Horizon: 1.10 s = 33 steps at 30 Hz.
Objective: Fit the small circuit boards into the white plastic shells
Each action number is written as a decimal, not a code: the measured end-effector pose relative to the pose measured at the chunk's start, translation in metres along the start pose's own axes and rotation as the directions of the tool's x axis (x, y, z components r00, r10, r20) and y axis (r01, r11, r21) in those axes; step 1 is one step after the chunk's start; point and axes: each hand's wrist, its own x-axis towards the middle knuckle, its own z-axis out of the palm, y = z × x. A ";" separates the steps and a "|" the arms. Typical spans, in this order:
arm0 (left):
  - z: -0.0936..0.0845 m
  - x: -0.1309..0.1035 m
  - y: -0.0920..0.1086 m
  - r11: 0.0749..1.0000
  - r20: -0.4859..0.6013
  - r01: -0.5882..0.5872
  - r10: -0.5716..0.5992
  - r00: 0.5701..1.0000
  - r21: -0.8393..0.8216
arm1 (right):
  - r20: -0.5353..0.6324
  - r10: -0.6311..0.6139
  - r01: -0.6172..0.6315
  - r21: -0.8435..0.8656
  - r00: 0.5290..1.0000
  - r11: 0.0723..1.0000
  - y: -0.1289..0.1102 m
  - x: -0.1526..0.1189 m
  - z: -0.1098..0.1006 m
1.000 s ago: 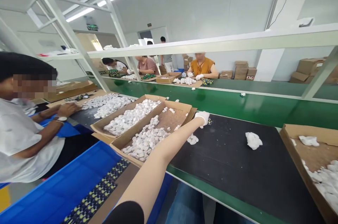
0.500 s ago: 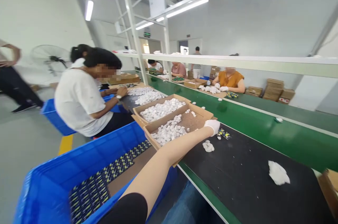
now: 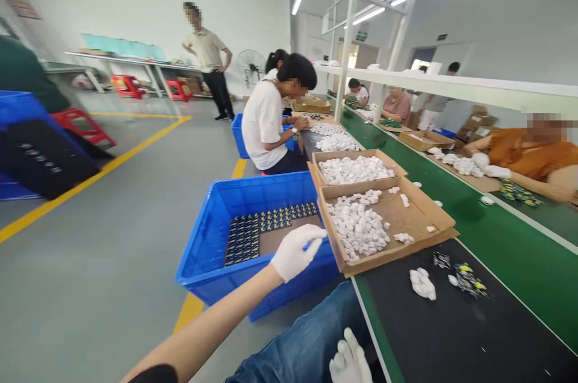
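Note:
My left hand (image 3: 298, 252), in a white glove, hovers by the near rim of a blue bin (image 3: 212, 271), close to the left edge of a cardboard tray (image 3: 401, 253). Its fingers are stretched out, with nothing visible in them. Small white pieces (image 3: 359, 223) are heaped in that tray. Inside the bin lie rows of small dark parts with yellow-green marks (image 3: 246, 235) on brown cardboard. My right hand (image 3: 350, 362), also gloved, is low by my thigh at the table edge, fingers apart and apparently holding nothing; the picture's bottom edge cuts it off.
A white clump (image 3: 422, 284) and a small pile of black-and-yellow parts (image 3: 469, 280) lie on the black mat (image 3: 433, 335). Behind the near tray stands another tray of white pieces (image 3: 354, 170). A co-worker in white (image 3: 266, 124) sits beyond. A green belt (image 3: 501, 250) runs alongside.
My view has swung left. My left hand has moved from the tray's right end to its left side, over the bin's rim. My right hand has come into view.

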 end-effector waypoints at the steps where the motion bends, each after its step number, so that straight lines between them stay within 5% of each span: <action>1: -0.006 -0.021 -0.027 0.995 -0.021 0.088 -0.087 0.996 0.053 | 0.052 0.046 -0.049 0.057 0.998 0.997 0.002 0.012 0.013; 4: -0.014 -0.075 -0.098 0.928 -0.005 0.314 -0.320 0.948 0.198 | 0.232 0.203 -0.261 0.256 0.951 0.931 -0.003 0.048 0.053; 6: -0.015 -0.100 -0.134 0.856 0.010 0.437 -0.457 0.889 0.275 | 0.315 0.219 -0.294 0.214 0.923 0.932 -0.012 0.071 0.076; 10: -0.012 -0.118 -0.187 0.737 0.064 0.568 -0.629 0.775 0.366 | 0.392 -0.008 0.113 -0.246 0.920 0.963 -0.031 0.112 0.115; 12: -0.008 -0.111 -0.211 0.711 0.139 0.588 -0.674 0.725 0.385 | 0.441 -0.098 0.314 -0.449 0.892 0.837 -0.036 0.135 0.134; 16: 0.009 -0.075 -0.269 0.741 0.331 0.538 -0.665 0.670 0.400 | 0.454 -0.093 0.399 -0.644 0.886 0.653 -0.040 0.195 0.171; 19: 0.029 -0.041 -0.313 0.753 0.406 0.479 -0.651 0.642 0.451 | 0.381 0.014 0.329 -0.817 0.925 0.474 -0.038 0.245 0.191; 23: 0.061 -0.006 -0.368 0.704 0.377 0.413 -0.679 0.630 0.578 | 0.189 0.162 0.144 -0.956 0.968 0.256 -0.030 0.291 0.209; 33: 0.129 0.013 -0.479 0.554 0.232 0.348 -0.725 0.648 0.756 | 0.035 0.112 0.020 -0.991 0.993 0.131 -0.024 0.286 0.219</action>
